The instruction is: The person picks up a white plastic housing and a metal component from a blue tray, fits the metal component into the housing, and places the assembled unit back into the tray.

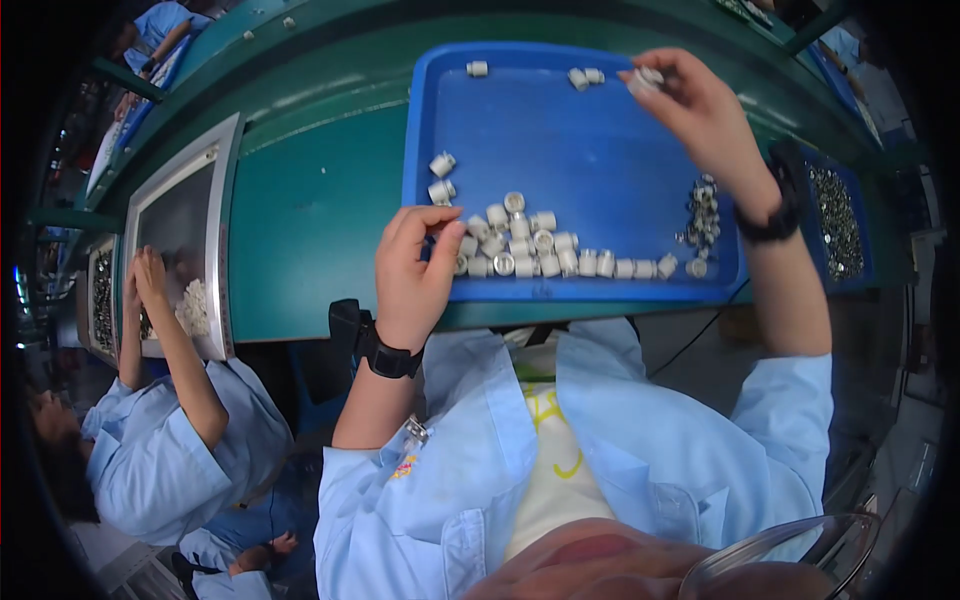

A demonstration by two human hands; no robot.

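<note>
No wording is legible. Below the left hand (412,268), a small red-and-yellow mark (404,467) sits on the light-blue jacket (400,520); to that hand's lower right, yellow marking (546,408) runs down the white shirt (550,500).

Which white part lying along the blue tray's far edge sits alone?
The leftmost white part; the other two lie close together, nearer the right hand.
</note>
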